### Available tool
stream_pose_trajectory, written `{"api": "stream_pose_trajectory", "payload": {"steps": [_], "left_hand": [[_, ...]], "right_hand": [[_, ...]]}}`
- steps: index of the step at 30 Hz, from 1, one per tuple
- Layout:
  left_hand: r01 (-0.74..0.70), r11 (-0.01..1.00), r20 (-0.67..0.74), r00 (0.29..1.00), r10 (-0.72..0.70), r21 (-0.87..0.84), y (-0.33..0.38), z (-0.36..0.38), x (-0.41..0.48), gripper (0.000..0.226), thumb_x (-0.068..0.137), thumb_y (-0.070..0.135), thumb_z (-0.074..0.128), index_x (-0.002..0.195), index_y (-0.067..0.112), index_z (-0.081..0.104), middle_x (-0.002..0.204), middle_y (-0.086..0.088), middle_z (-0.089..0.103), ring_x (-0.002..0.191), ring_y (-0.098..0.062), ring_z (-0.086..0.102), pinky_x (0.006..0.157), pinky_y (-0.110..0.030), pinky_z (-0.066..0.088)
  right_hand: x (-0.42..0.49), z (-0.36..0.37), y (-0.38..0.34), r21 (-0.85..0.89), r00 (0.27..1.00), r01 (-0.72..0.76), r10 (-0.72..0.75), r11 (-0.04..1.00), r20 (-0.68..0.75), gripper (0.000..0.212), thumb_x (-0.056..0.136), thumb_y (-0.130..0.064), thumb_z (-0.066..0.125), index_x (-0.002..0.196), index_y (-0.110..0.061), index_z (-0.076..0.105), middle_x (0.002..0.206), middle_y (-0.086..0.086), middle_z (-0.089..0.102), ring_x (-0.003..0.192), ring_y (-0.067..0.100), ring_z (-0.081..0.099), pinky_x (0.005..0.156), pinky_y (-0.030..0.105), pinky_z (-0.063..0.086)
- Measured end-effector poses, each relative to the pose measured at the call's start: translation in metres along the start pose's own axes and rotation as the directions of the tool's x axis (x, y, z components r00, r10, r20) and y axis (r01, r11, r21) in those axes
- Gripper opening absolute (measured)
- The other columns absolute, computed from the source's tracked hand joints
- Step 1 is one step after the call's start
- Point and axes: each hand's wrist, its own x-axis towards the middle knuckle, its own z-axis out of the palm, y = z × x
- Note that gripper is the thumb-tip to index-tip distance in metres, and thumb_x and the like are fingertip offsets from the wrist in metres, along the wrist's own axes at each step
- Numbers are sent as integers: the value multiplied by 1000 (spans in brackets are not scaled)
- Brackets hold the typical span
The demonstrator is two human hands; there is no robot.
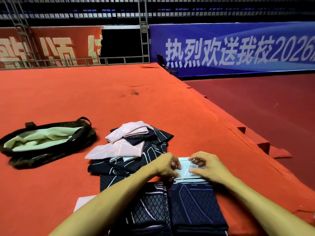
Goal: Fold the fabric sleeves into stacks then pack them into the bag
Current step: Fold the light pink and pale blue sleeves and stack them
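Sleeve (185, 166) in white, pinched by your left hand (166, 165) and right hand (209, 166), at the navy stack's (196, 205) far end; bag (85, 137) open, well left.

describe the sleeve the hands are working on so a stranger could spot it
On the red carpet, right of the open dark bag, two folded navy stacks lie nearest the person. At the far end of the right stack, the left hand and right hand pinch a small pale sleeve. It is whitish where its close neighbours are navy, and the only one held.
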Motion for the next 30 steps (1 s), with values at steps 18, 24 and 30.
{"api": "stream_pose_trajectory", "payload": {"steps": [18,24,30], "left_hand": [[-68,863,-489,845,-217,-500,-87,-74,-31,17,83,3,69,76,18,64,70,8,64,57,7,55,63,-13,46],[12,832,-619,662,-422,-554,-172,-109,-46,14,82,9,72,77,21,67,82,1,69,75,-15,63,70,-32,55],[20,879,-652,663,-368,-476,-210,-111,-46,18,77,9,77,93,13,69,99,1,68,94,-8,61,70,-13,50]], "right_hand": [[98,38,-64,193,991,43,-17,980,-135,19,75,-13,80,87,-24,70,83,0,73,80,20,69,78,30,56],[166,91,-92,201,980,93,-55,975,-189,25,75,-16,80,98,-19,70,91,-5,71,84,8,65,77,11,47],[200,133,-108,173,970,194,-163,966,-180,34,74,-15,81,106,-13,68,101,-1,69,92,8,64,79,11,49]]}}
